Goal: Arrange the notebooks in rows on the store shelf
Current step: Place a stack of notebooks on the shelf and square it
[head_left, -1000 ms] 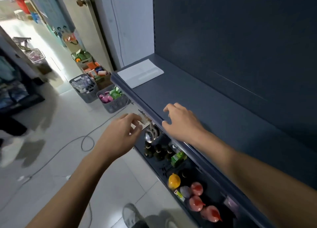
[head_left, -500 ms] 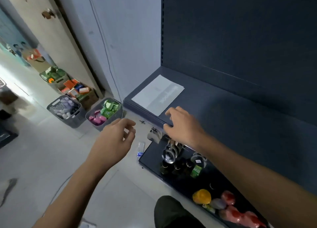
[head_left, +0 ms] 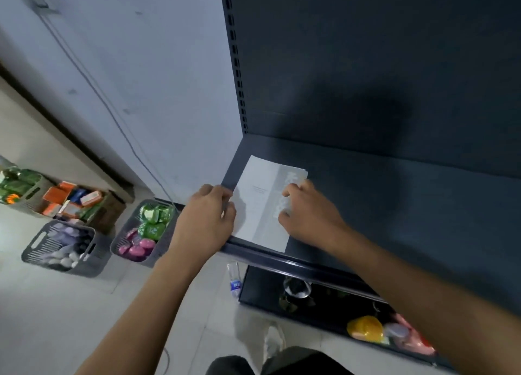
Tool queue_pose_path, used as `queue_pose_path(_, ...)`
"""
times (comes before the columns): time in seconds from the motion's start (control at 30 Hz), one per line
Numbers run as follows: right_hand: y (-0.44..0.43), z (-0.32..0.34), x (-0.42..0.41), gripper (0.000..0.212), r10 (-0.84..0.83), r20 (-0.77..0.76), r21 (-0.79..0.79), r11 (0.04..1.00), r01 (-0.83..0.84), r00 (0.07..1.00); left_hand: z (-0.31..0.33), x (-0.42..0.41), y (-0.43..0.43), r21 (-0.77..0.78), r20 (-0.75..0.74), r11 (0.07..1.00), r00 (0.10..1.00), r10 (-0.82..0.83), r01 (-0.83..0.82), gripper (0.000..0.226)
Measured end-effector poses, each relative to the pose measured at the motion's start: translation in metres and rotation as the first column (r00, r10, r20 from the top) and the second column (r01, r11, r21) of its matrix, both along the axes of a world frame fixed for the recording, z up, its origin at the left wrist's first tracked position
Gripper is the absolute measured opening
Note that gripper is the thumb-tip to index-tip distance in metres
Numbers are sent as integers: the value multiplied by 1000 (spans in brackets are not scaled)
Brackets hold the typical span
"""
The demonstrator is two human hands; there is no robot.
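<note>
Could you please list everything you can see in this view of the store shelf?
notebook: at least one, white with grey band, left end of upper shelf
upper shelf: one, dark blue, straight ahead
baskets: three, grey, on the floor at left, full of packets
box: one, brown, among the baskets, holds orange packs
bottle: one, clear, floor beside lower shelf
metal cup: one, silver, lower shelf
round items: several, yellow and pink, lower shelf, right
left hand: one, grips notebook's left edge
right hand: one, fingertips on notebook's cover

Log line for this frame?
notebook: flat, left end of shelf | left grip: holds left edge | right grip: on right edge
</note>
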State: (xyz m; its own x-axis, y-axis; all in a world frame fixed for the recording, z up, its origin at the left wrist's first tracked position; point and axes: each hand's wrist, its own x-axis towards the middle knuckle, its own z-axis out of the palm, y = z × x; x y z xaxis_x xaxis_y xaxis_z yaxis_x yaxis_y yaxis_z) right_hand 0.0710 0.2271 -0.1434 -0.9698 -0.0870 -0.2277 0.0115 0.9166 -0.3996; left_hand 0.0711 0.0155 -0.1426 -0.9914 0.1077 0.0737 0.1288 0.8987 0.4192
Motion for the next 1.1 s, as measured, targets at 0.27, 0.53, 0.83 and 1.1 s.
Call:
queue_pose_path(0.27,-3,0,-18,50,-358,286,-277,857,435,889,-16,-60,0,-29,180,992,976,-119,126,23)
queue_pose_path(0.53,-35,2,-23,69,-549,289,-266,741,617,784,-26,-93,17,-27,406,992,908,-103,125,35)
queue_pose_path(0.83,-47,-4,-15,66,-587,204,-202,757,621,783,-19,-103,11,360,414,912,843,-344,196,27)
queue_pose_path(1.1,-34,19,-8,74,-665,234,-518,532,670,709,0,-104,12,559,174,793,901,-397,242,32)
